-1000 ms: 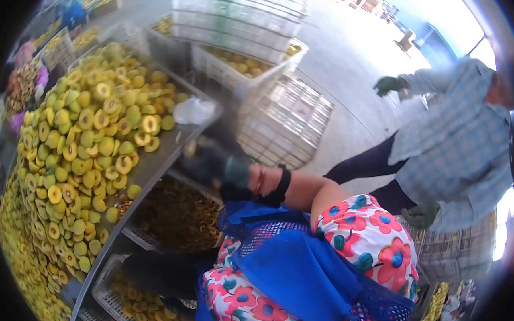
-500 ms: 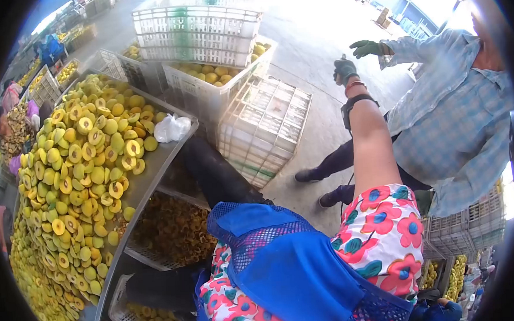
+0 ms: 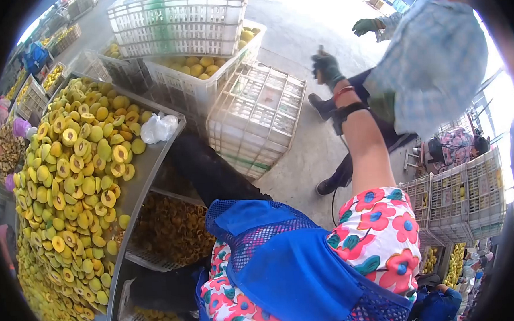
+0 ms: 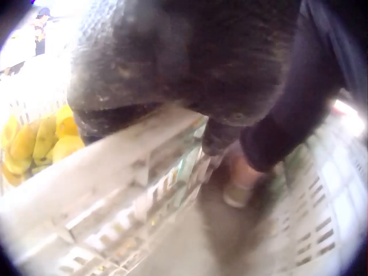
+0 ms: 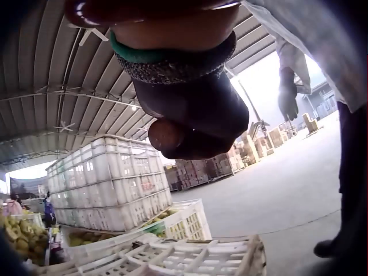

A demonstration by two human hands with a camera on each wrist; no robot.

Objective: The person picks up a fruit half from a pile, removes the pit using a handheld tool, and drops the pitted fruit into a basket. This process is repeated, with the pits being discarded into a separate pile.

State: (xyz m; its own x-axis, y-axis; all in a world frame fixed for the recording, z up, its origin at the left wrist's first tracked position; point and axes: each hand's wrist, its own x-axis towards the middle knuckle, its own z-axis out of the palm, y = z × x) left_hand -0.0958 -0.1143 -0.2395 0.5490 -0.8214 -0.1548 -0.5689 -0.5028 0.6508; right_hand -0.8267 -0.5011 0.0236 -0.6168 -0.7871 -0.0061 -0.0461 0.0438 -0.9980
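- Stretching toward the upper right of the head view, the gloved right hand (image 3: 326, 70) is slightly blurred; its fingers look curled in, one perhaps raised, and whether they enclose anything small I cannot tell.
- At the top of the left wrist view, the left hand (image 4: 184, 63) seems hooked over the rim of a crate (image 4: 109, 158), gripping it from both sides; the head view does not show this hand.
- Yellow fruit (image 4: 66, 141) lies inside that crate, at the left of the left wrist view.
- Judged from the pose, the step in hand is a reach or gesture off to the right while the left hand steadies the crate; moving the crate would call for a firm grip on its rim.
- Across the left of the head view, a pile (image 3: 74, 185) of halved fruit spreads over the table (image 3: 135, 186), with a white bag (image 3: 159, 128) at its corner.
- Stacked crates (image 3: 205, 28) stand at upper middle; a person (image 3: 436, 66) in checks bends at upper right.
- No brand or writing can be read; a green mark (image 3: 160, 21) on the stacked crates is illegible.
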